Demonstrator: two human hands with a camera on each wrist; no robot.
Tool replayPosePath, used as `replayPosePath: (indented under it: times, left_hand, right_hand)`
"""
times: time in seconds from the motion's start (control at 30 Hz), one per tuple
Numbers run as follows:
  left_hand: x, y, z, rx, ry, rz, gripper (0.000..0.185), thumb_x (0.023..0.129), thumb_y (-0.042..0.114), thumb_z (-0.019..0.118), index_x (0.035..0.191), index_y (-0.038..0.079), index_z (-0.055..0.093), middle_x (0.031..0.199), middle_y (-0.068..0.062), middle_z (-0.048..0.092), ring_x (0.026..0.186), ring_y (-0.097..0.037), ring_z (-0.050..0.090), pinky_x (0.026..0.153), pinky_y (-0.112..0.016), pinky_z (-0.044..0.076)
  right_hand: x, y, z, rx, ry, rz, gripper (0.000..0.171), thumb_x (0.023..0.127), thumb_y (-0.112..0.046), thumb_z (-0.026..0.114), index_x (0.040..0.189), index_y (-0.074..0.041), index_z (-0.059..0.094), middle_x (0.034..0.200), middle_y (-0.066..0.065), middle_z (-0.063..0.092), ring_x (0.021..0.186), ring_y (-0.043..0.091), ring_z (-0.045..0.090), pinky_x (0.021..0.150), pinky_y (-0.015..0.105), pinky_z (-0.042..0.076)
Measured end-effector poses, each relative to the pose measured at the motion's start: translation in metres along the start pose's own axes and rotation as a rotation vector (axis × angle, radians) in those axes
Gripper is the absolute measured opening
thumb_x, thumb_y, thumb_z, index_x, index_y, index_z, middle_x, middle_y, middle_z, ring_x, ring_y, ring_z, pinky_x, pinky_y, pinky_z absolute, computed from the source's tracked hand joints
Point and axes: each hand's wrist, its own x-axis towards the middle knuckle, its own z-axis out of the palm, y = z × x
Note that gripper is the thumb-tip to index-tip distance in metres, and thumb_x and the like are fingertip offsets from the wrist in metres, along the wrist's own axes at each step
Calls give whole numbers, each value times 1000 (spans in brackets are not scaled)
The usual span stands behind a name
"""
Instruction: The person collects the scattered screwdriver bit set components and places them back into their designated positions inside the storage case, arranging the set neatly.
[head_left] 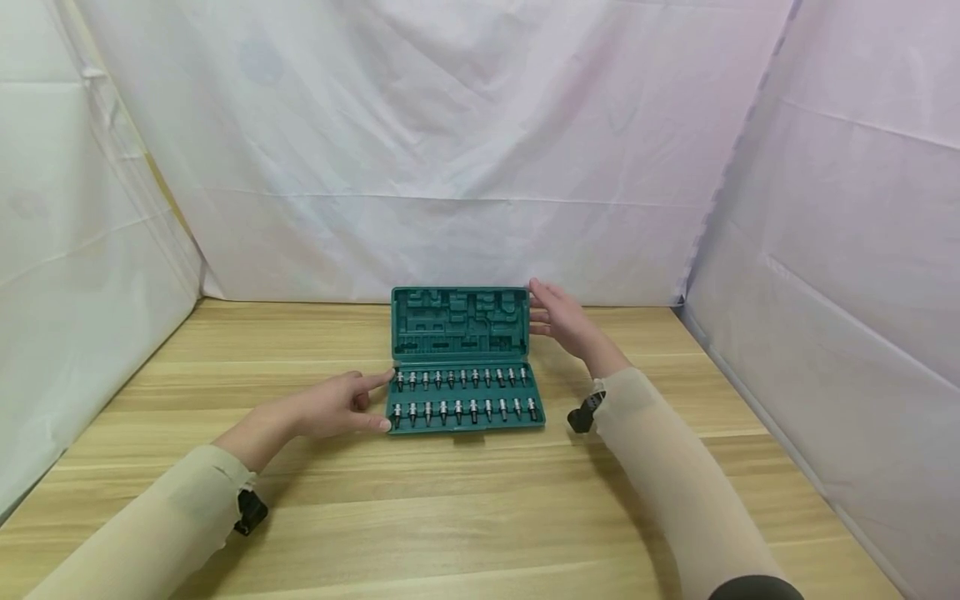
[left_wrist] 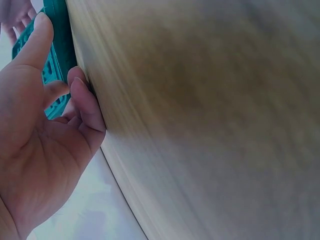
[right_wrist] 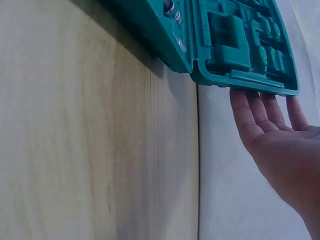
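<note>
A green plastic case (head_left: pixel 465 395) lies unfolded on the wooden table, its lid (head_left: pixel 461 321) raised at the back with moulded hollows inside. Two rows of silver-and-black bit sockets (head_left: pixel 458 412) sit in the base. At the base's left end is my left hand (head_left: pixel 330 408), its thumb on the front corner and its index finger stretched to the back corner. The left wrist view shows its other fingers bent beside the case. My right hand (head_left: pixel 566 321) touches the lid's right edge. In the right wrist view its straight fingers (right_wrist: pixel 243 111) reach behind the lid.
White cloth (head_left: pixel 450 150) hangs behind the table, with more cloth walls at left and right. The wooden table (head_left: pixel 420 517) extends in front of the case. A black wrist device (head_left: pixel 251 510) shows at the left sleeve, another (head_left: pixel 587 412) at the right.
</note>
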Motion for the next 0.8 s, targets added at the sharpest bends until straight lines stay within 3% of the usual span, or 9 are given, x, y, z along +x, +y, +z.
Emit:
replayPosePath:
  times: [0.23,0.5,0.8]
  left_hand:
    - [0,0,-1,-6,-5,-9,95,102,52,76,175,14,29,114,-9,57,100,-21,52,87,-41,46]
    - [0,-2,-2,-8,-9,-2,96,102,52,77,176,15,27,113,-9,57,98,-21,52,85,-41,46]
    - [2,-4,-1,-7,-7,7,97,102,52,76,176,15,26,111,-8,57,96,-21,51,84,-40,45]
  right_hand:
    - [-11,-5,1,27,16,-20,72,113,-55,55,166,-11,35,169,20,40,151,43,51,125,60,42]
    - [-21,-8,4,-37,1,-72,58,114,-53,56,163,-22,50,175,11,36,152,40,48,126,61,40]
    - [-31,-11,6,-52,7,-73,58,114,-50,56,158,-13,54,172,12,40,153,41,44,127,62,39]
